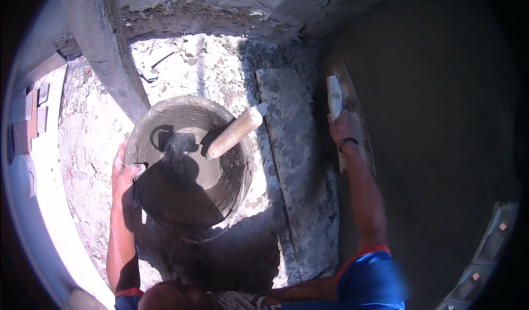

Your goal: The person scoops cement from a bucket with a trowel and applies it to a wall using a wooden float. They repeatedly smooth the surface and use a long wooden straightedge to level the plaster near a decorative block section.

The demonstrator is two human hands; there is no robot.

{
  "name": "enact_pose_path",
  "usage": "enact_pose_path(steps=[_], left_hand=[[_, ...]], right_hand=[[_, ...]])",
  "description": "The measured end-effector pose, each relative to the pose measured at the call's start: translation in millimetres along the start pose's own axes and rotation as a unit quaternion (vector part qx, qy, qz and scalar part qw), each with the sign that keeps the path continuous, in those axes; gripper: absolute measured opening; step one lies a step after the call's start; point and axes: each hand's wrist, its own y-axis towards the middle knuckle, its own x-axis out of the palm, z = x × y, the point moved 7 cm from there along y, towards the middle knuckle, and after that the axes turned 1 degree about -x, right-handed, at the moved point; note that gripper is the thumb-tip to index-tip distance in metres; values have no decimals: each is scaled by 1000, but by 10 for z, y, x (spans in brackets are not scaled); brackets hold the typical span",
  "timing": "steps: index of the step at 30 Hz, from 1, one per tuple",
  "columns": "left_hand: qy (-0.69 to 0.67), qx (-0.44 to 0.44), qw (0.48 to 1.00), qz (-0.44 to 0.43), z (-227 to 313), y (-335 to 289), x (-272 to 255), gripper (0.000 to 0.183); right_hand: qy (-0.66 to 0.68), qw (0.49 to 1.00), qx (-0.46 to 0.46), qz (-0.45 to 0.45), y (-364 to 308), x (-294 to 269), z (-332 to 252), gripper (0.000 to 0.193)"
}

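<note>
My left hand point(124, 172) grips the left rim of a round bucket point(240, 191), its thumb over the edge. Grey wet mortar point(206, 169) lies inside, with more smeared round the walls. A thick pale wooden handle point(237, 131) leans out over the bucket's right side; what it belongs to is hidden. Farther right, my right hand point(343, 128) is closed round the light-coloured grip of a long, flat plastering float point(361, 128). The float's plate lies along the dark grey plastered wall point(435, 112), and I cannot tell whether it touches.
A mortar-caked board point(295, 161) lies between bucket and wall. Behind the bucket, a grey post point(110, 62) slants down toward it. Rubble covers the sunlit ground point(88, 134). Brown and grey pieces point(33, 117) lie at far left; a block with openings point(485, 255) stands at lower right.
</note>
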Motion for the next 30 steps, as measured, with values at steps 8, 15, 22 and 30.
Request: enact_pose_path(steps=[8,15,22,30], left_hand=[[-3,-13,1000,22,-41,-24,-16,80],[-90,-4,995,49,59,-142,102,70],[-41,27,997,-66,169,-73,194,61],[-15,12,1000,6,165,-91,162,62]], right_hand=[[-3,999,-12,38,-62,-184,-40,45],[12,989,-20,147,-389,-1513,25,47],[-79,981,-33,176,-1187,-1874,357,48],[-40,998,44,-31,-1076,-503,569,47]])
